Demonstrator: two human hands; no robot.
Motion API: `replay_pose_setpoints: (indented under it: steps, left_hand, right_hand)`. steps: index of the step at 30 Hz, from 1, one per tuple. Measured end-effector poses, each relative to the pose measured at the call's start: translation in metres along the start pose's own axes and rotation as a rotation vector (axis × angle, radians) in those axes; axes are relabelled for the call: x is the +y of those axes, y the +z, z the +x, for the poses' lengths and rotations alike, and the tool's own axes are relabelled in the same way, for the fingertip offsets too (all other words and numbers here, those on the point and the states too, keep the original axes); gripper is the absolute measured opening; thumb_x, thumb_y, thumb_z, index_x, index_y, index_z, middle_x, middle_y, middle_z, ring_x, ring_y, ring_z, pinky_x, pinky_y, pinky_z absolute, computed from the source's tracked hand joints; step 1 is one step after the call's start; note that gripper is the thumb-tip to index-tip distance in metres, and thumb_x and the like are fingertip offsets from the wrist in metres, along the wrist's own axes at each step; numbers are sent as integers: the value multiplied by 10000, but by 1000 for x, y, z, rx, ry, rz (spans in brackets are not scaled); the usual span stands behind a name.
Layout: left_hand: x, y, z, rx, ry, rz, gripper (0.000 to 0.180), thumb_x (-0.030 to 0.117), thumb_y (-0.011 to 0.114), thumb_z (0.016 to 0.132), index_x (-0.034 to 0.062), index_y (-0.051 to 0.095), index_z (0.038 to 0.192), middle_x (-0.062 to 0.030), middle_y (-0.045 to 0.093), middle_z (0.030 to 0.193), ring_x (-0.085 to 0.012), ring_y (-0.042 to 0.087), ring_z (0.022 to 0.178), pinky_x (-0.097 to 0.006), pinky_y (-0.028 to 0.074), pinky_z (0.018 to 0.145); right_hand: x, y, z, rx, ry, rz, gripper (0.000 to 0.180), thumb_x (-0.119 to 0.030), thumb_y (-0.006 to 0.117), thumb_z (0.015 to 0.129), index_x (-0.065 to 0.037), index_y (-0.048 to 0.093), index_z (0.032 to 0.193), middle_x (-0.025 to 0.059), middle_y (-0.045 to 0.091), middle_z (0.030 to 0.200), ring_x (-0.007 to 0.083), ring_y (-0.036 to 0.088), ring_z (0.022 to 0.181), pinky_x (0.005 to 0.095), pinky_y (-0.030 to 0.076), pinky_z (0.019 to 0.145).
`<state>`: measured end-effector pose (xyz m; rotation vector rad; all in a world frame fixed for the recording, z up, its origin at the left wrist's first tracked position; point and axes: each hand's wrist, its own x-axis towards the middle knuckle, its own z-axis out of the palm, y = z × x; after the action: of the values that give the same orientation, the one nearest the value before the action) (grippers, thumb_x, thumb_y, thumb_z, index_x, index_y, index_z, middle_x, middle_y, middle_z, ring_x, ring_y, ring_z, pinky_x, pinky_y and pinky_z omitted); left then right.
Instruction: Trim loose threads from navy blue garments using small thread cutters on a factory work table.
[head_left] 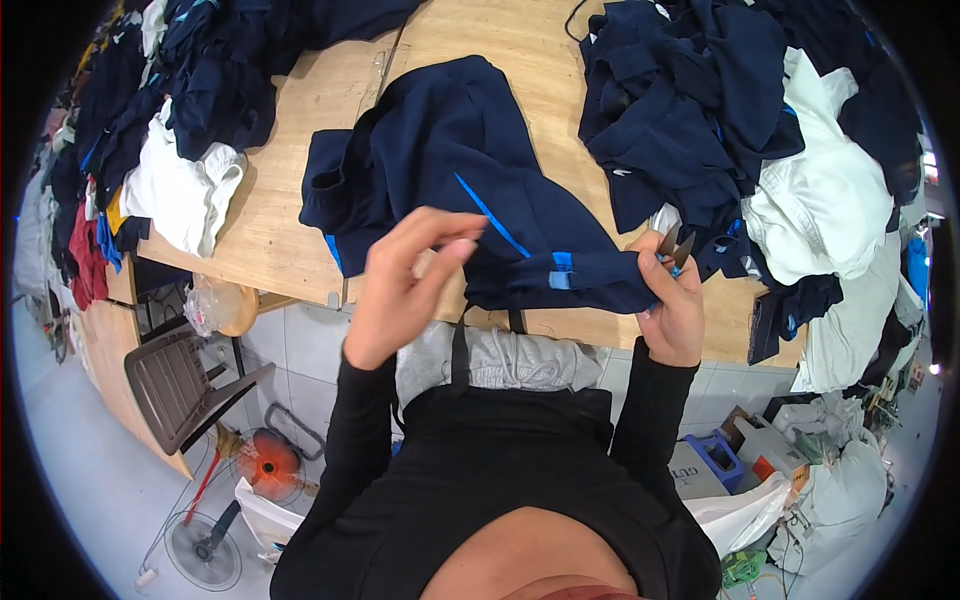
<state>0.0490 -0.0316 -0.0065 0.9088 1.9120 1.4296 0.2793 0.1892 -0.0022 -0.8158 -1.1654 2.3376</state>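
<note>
Showing, from left to right: a heap of dark and white clothes (170, 130) piled along the far left of the wooden counter (290, 190); a navy garment (470, 170) with light blue trim spread over the counter's middle, its lower edge drawn toward the person and off the counter's near edge, apparently so the hem lies taut between the two hands; and a second, larger heap (760, 140) of navy and white clothes on the right. Left hand (405, 285) is raised before the garment, wrist bent, fingers loosely curled with thumb and fingertips nearing a fold, not plainly gripping it. Right hand (672, 300) pinches the hem's right end while holding small thread snips (675, 246), blades pointing up and away. Both forearms, in black sleeves, rise from the lower edge. Below the counter stand a brown chair (180, 380) and a floor fan (205, 550).
</note>
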Motion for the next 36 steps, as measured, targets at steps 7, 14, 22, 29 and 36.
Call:
replay_pose_setpoints:
  steps: [7, 14, 22, 29, 36]
  left_hand:
    - [27, 57, 46, -406, 489, 118, 251, 205, 851, 915, 49, 726, 1067, -117, 697, 905, -316, 690, 840, -399, 536, 726]
    - [15, 65, 18, -657, 339, -34, 340, 268, 793, 1005, -32, 632, 1007, -171, 611, 856, -316, 620, 752, -425, 464, 656]
    - [59, 1, 16, 112, 250, -1277, 360, 137, 699, 1058, -59, 696, 1360, -186, 758, 1302, -277, 751, 1157, -370, 597, 1027]
    - [29, 8, 32, 113, 374, -1061, 358, 125, 559, 1139, 19, 593, 1479, -124, 703, 1339, -287, 682, 1244, -477, 557, 1098]
    - [39, 59, 6, 86, 223, -997, 427, 125, 660, 1093, -50, 565, 1470, -249, 585, 1545, -339, 628, 1375, -513, 480, 1189]
  right_hand:
    - [-17, 19, -13, 52, -148, -397, 100, -111, 751, 1002, -25, 717, 1041, 15, 700, 1024, 103, 613, 934, 285, 463, 830]
    - [-8, 23, -13, -130, -36, -374, 107, -99, 713, 1028, -1, 746, 1000, -4, 704, 947, 61, 597, 887, 248, 453, 813]
    - [8, 21, 17, 97, -83, -272, 332, -228, 554, 1164, 22, 689, 1337, 120, 786, 1132, 110, 747, 939, 185, 335, 512]
    - [4, 27, 12, 72, -273, -342, 322, -151, 599, 1125, 39, 665, 1376, 146, 773, 1183, 115, 701, 829, 193, 427, 552]
    - [9, 62, 5, -69, -377, -444, 567, 141, 659, 926, 8, 630, 1476, 155, 665, 1464, 52, 638, 800, 227, 532, 728]
